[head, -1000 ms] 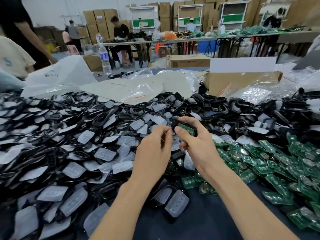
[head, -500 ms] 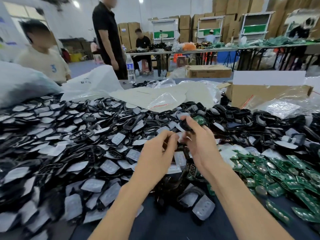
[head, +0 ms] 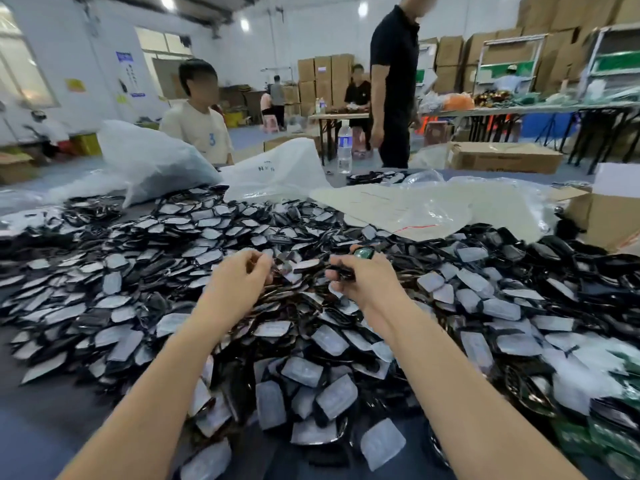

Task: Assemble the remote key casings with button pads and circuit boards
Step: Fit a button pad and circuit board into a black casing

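A big heap of black key casings (head: 571, 258) and pale translucent button pads (head: 332, 342) covers the table in front of me. Green circuit boards (head: 609, 441) lie at the lower right edge. My right hand (head: 363, 278) grips a black casing with a green circuit board (head: 363, 252) showing at its top. My left hand (head: 242, 275) hovers a short way to the left of it, its fingers curled loosely above the heap; whether it holds a small part is not visible.
Plastic bags (head: 152, 157) and a clear bag (head: 415, 206) lie at the back of the heap. An open cardboard box (head: 602, 216) stands at the far right. Two people (head: 199, 119) are across the table beside a water bottle (head: 344, 147). Bare blue table (head: 41, 420) shows at lower left.
My head has lifted and turned left, so the circuit board pile slid to the lower right edge. My hands have drawn apart; the right one still holds the casing with the board.
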`<action>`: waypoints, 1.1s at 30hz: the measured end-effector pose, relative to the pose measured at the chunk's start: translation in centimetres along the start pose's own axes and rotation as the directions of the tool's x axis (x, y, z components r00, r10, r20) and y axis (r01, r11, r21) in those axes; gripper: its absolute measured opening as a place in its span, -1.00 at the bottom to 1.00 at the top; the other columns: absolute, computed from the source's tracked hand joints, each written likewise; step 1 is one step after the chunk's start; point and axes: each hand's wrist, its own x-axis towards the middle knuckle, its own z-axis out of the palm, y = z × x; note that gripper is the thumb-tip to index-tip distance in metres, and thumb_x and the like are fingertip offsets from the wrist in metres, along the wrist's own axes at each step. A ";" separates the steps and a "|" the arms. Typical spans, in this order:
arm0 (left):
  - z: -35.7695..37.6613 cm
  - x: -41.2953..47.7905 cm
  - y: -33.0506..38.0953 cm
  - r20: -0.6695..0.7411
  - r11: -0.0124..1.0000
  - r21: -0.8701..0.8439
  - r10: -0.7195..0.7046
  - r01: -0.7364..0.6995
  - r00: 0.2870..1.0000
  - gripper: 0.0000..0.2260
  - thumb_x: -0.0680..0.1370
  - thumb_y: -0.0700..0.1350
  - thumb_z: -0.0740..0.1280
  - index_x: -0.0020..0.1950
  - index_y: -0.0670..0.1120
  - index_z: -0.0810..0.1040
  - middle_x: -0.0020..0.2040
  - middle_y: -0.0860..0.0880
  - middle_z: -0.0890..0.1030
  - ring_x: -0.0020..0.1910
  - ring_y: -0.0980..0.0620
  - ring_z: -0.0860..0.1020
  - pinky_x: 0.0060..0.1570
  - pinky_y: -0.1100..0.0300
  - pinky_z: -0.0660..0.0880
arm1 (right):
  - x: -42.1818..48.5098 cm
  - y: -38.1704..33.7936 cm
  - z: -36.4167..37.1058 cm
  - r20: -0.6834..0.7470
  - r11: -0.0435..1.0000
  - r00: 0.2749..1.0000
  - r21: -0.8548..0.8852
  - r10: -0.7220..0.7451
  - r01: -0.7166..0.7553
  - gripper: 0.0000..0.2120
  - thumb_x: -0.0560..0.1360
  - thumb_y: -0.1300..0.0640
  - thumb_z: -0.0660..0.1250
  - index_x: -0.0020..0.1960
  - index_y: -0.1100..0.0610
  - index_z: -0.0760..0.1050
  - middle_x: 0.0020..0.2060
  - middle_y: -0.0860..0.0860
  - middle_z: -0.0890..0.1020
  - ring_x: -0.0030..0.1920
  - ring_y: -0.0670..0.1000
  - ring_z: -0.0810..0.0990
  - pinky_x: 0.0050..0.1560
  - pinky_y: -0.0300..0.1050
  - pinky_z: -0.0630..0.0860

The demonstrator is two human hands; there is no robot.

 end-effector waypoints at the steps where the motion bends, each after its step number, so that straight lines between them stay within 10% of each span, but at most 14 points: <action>1: -0.8 0.9 -0.6 -0.008 0.999 0.025 -0.030 0.030 1.000 -0.78 0.68 0.05 0.22 -0.03 -0.02 0.57 -0.20 0.06 0.67 -0.21 -0.04 0.65 -0.21 0.11 0.52 | 0.3 0.2 0.8 0.004 0.999 1.000 0.025 0.029 -0.029 -0.55 0.64 0.31 0.24 0.50 0.28 0.24 -0.05 0.19 0.61 -0.38 0.02 0.62 -0.42 -0.19 0.55; 8: -3.1 6.2 -3.8 0.024 0.972 0.178 -0.158 0.151 0.987 -0.77 0.68 -0.04 0.19 0.09 -0.14 0.58 -0.14 -0.07 0.70 -0.23 -0.08 0.63 -0.11 0.06 0.55 | 1.8 1.0 2.9 0.029 0.981 0.994 0.162 0.103 -0.106 -0.74 0.69 0.30 0.11 0.37 0.21 0.29 -0.04 0.20 0.63 -0.18 0.15 0.65 -0.35 -0.10 0.65; 14: -1.5 9.2 -4.9 -0.018 0.929 0.322 -0.188 0.184 0.982 -0.61 0.67 -0.09 0.17 -0.32 -0.21 0.42 -0.30 -0.19 0.58 -0.41 -0.12 0.45 -0.36 0.12 0.34 | 2.8 1.2 3.0 0.039 0.989 0.999 0.140 0.038 -0.043 -0.77 0.68 0.32 0.11 0.32 0.21 0.34 0.08 0.23 0.67 -0.18 0.11 0.71 -0.33 -0.14 0.64; 21: 1.5 14.7 -5.2 0.003 0.913 0.109 -0.395 0.393 0.918 -0.66 0.68 -0.10 0.21 -0.10 -0.37 0.52 -0.09 -0.30 0.65 -0.13 -0.23 0.64 0.05 -0.07 0.62 | 4.1 0.1 2.0 0.060 0.986 0.998 0.165 -0.011 0.001 -0.79 0.68 0.30 0.13 0.28 0.17 0.40 -0.01 0.17 0.71 -0.20 0.12 0.75 -0.32 -0.09 0.66; 28: 4.0 18.5 -5.8 0.075 0.839 -0.027 -0.541 0.544 0.838 -0.79 0.69 -0.19 0.18 0.14 -0.36 0.39 -0.21 -0.27 0.60 -0.51 -0.05 0.63 -0.55 0.21 0.54 | 5.3 -0.4 0.0 0.005 0.986 1.000 0.167 -0.026 0.025 -0.80 0.64 0.29 0.12 0.15 0.08 0.45 -0.22 0.05 0.74 -0.48 -0.01 0.61 -0.48 -0.19 0.54; 33: 4.9 20.0 -5.6 0.180 0.761 0.007 -0.639 0.648 0.748 -0.75 0.72 -0.16 0.15 -0.10 -0.28 0.33 -0.36 -0.19 0.52 -0.75 0.06 0.43 -0.73 0.39 0.30 | 5.7 -0.2 -0.7 0.003 0.984 1.000 0.179 -0.003 0.003 -0.78 0.62 0.29 0.12 0.14 0.05 0.44 -0.32 -0.01 0.73 -0.52 -0.04 0.56 -0.50 -0.24 0.50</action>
